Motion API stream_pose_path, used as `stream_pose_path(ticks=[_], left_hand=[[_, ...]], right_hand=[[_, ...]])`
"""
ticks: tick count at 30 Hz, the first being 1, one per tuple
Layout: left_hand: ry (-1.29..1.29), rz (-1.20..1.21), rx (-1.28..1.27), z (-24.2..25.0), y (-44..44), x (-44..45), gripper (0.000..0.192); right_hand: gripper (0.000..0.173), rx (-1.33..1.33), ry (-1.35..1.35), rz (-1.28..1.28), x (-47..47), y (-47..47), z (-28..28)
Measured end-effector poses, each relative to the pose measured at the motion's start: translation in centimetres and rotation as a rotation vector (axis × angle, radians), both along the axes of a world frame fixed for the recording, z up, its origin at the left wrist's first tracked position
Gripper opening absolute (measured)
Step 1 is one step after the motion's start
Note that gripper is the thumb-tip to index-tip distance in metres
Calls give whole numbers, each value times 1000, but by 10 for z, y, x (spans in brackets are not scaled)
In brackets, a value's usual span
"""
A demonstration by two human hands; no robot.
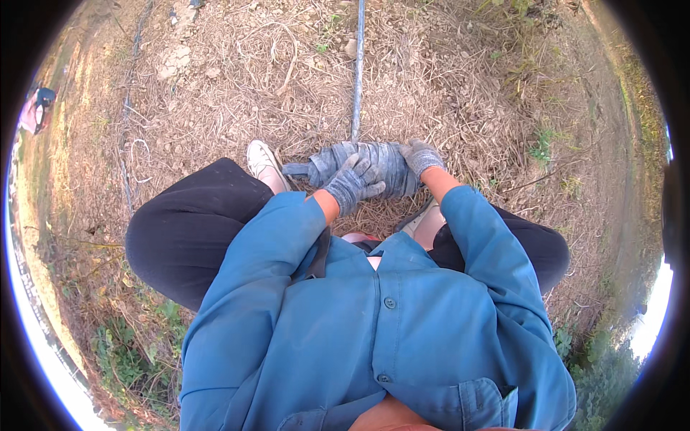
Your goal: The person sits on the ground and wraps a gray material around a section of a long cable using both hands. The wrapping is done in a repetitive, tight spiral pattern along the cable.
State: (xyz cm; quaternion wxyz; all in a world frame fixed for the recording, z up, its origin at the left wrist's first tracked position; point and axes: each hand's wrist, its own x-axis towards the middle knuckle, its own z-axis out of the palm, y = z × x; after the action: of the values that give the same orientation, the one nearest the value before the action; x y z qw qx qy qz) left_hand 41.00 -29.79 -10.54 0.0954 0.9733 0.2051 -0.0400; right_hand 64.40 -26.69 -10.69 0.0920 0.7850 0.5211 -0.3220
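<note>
A thick roll of flat dark grey hose or tape point(393, 167) is held crosswise low over the ground between my feet. My left hand point(353, 180), in a grey knit glove, holds its near side, fingers spread over the windings and thumb pointing right. The right end of the roll is in my right hand point(423, 156), gloved alike, with the fingertips over the far edge. A flat end piece point(295, 170) juts out of the roll at the left. From behind the roll, a narrow grey strip point(358, 70) runs straight away along the ground. The roll's underside is hidden.
Dry straw and clods point(226, 81) cover the soil. A thin dark line point(127, 102) lies along the left, near a pale loop of string point(141, 160). Another person point(38, 110) is at the far left. Green plants point(121, 350) grow behind at the left. My shoes flank the roll.
</note>
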Motion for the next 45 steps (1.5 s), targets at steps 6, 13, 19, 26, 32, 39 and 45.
stream_pose_path(ticks=[6,13,19,26,32,39,45], left_hand=[[222,166,-208,6,50,13,80],[207,607,-13,33,129,3,101],[-48,665,-63,23,149,-24,104],[143,718,-166,15,197,6,114],[-110,861,-366,15,271,-5,112],[134,572,-235,-1,301,-2,135],[-10,813,-1129,4,340,-3,134]], right_hand=[[48,26,-101,718,-32,-6,59],[70,189,-265,886,-49,-28,47],[94,248,-248,621,-36,74,34],[98,571,-9,303,4,134,42],[124,525,-219,478,47,125,27],[129,488,-128,496,64,187,3],[132,150,-42,412,68,247,30]])
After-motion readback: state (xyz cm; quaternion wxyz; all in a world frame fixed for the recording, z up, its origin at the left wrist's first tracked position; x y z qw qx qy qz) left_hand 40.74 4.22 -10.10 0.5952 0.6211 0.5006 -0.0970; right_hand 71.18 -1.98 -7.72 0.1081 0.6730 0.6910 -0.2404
